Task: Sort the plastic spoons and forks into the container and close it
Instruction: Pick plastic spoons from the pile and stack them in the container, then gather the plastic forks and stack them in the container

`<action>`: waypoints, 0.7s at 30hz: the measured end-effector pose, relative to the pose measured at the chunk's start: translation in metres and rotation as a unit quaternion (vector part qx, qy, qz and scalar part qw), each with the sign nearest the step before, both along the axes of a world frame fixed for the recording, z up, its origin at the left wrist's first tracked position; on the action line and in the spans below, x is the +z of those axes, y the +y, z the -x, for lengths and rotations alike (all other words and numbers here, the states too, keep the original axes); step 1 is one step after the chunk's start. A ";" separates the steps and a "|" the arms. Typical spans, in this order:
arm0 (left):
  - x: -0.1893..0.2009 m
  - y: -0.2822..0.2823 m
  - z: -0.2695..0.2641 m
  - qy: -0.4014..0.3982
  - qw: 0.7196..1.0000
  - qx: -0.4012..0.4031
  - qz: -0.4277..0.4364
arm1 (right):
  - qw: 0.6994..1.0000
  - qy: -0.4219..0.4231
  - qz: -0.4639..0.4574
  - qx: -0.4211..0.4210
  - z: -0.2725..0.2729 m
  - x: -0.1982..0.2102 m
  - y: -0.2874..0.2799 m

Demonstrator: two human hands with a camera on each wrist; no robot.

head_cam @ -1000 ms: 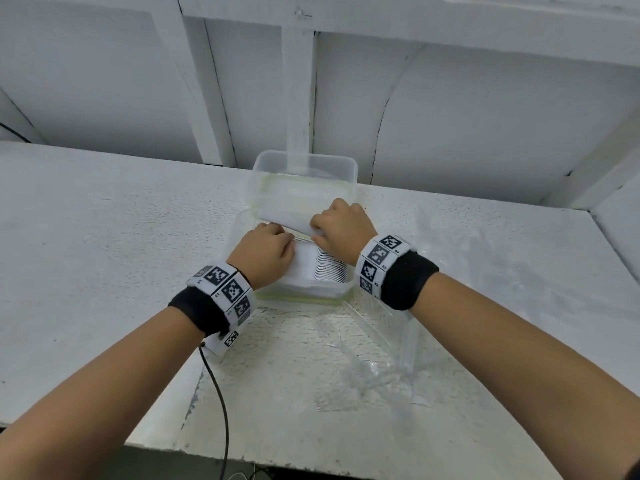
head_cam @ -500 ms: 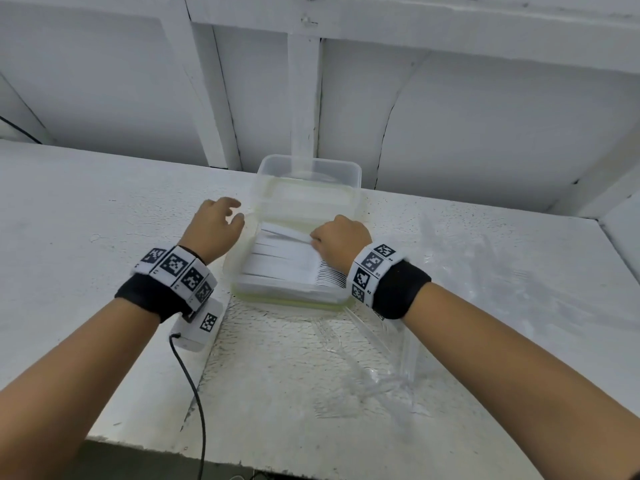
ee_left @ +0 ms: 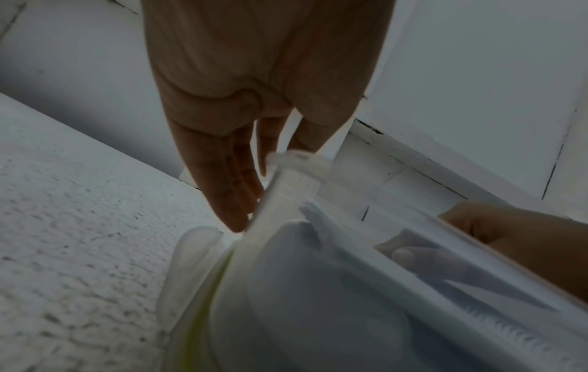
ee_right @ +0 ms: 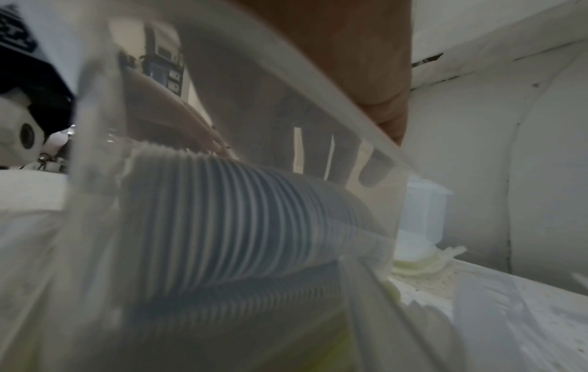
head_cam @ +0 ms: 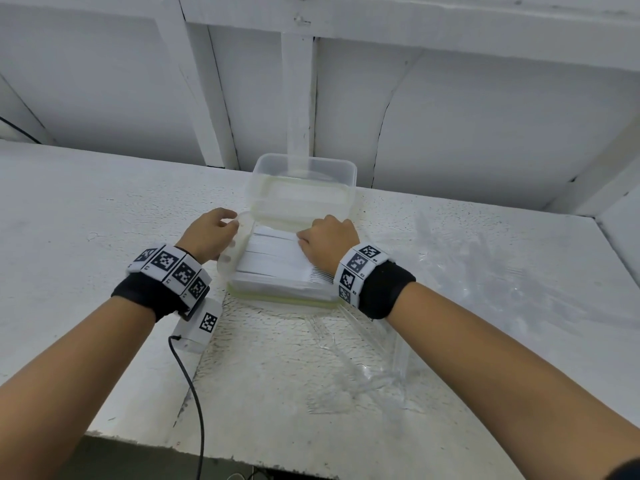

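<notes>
A clear plastic container (head_cam: 239, 271) with a yellow-green bottom edge stands mid-table, holding a packed stack of white plastic cutlery (head_cam: 273, 265). My right hand (head_cam: 325, 237) reaches in from the right. Its fingers (ee_right: 337, 156) point down onto the ribbed stack (ee_right: 229, 216), and the thumb lies on the stack too. My left hand (head_cam: 213, 233) is outside the container. Its fingers (ee_left: 235, 191) lie fairly straight against the left wall and far-left corner (ee_left: 292, 163). Neither hand closes round anything that I can see.
A second clear box-shaped plastic piece (head_cam: 304, 181) stands right behind the container, against the white wall. Crumpled clear plastic wrap (head_cam: 367, 362) lies at the front right. A black cable (head_cam: 194, 393) hangs over the table's front edge.
My left hand left the cutlery, swung out to the left, and has come back against the container's left wall. The right hand stayed on the stack.
</notes>
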State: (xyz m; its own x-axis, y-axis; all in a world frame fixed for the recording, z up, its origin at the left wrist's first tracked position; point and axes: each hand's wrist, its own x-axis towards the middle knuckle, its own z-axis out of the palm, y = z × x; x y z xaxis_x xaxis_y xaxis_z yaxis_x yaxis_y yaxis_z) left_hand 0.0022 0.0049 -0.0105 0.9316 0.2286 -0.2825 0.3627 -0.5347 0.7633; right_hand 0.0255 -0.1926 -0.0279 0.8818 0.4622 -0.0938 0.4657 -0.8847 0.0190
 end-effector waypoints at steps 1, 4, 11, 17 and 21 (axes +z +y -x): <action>0.000 0.000 0.000 -0.001 1.000 0.000 -0.004 | 1.000 0.000 0.010 0.001 0.001 0.000 0.001; 0.000 -0.001 0.001 -0.003 1.000 0.000 -0.015 | 0.999 -0.006 0.036 0.014 0.006 -0.001 0.003; -0.001 -0.002 0.001 -0.005 1.000 -0.002 -0.026 | 0.999 0.038 0.017 0.019 0.008 0.004 -0.005; 0.006 -0.005 0.007 -0.023 0.993 -0.028 -0.116 | 0.981 0.056 -0.187 -0.009 0.014 0.023 -0.036; 0.011 -0.021 0.023 -0.101 0.978 -0.029 -0.182 | 0.954 0.006 -0.298 -0.037 0.038 0.040 -0.079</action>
State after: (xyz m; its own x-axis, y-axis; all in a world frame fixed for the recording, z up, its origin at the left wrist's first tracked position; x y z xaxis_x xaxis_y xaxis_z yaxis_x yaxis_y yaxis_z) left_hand -0.0213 -0.0164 0.0002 0.9744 0.2247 -0.0017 0.1855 -0.7999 0.5708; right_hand -0.0126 -0.2715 0.0123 0.9144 0.3734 0.1564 0.3991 -0.7666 -0.5031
